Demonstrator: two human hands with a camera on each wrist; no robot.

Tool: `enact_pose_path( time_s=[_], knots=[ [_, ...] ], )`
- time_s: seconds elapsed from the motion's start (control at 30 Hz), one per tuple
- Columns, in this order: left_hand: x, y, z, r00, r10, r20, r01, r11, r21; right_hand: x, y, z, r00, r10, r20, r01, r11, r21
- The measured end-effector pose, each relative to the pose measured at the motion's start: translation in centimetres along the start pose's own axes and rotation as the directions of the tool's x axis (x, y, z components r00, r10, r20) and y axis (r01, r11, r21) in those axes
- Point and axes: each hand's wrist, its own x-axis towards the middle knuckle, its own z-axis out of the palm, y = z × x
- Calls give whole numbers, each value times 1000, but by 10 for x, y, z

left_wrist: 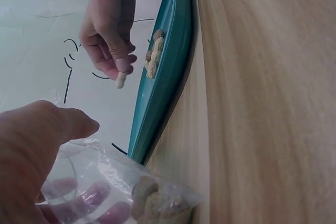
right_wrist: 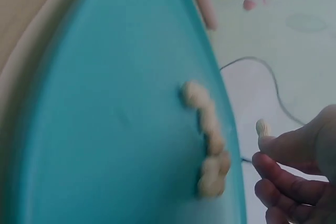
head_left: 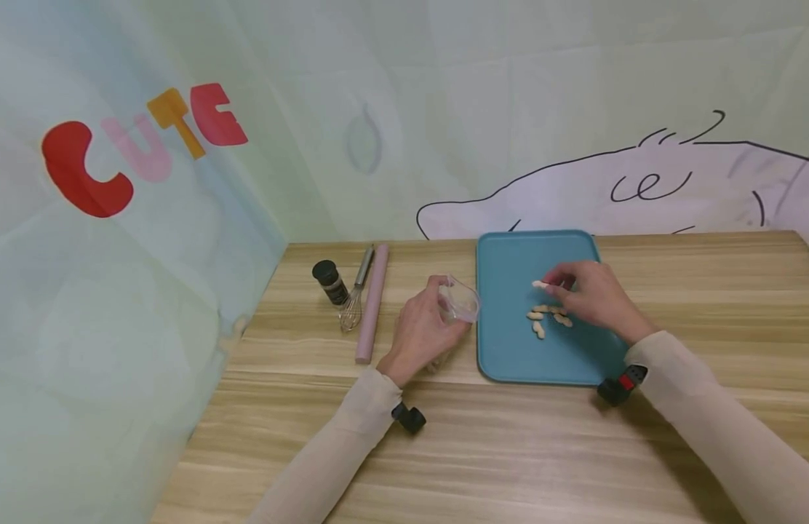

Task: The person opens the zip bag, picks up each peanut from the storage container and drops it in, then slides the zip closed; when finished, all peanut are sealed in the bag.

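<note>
Over the blue tray [head_left: 519, 258], the thumb and fingers of my right hand [head_left: 597, 295] pinch one unshelled peanut [head_left: 539, 284]. Several more peanuts [head_left: 538, 330] lie in a loose cluster on the tray below that hand. To the left of the tray, my left hand [head_left: 424, 331] grips a clear plastic bag [head_left: 460, 300] with its mouth spread wide. Through the bag's film, the left wrist view shows peanuts [left_wrist: 157, 203] at its bottom and the fingers curled round behind it.
Left of the bag, a long pink rod [head_left: 373, 302] like a rolling pin lies beside a metal whisk [head_left: 353, 308]. A black-capped jar [head_left: 330, 282] stands further left. A printed cloth backdrop [head_left: 378, 87] rises behind the wooden table [head_left: 496, 451].
</note>
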Motion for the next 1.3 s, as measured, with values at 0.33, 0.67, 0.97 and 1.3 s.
enact_pose_path(
  time_s=[0.33,0.67,0.97,1.3],
  knots=[
    [0,0,1,1000,-23,14,23,1000,-6,-4,-38,4,991,-124,-48,126,990,61],
    [-2,1,0,1000,11,10,-11,1000,-11,-1,-70,18,965,-257,-45,259,964,58],
    [-1,3,1,999,32,19,-31,999,-26,1,-81,28,959,-281,-21,282,955,94],
    [-2,4,0,1000,23,12,-23,1000,-14,2,-77,32,950,-310,-27,311,944,108]
  ],
)
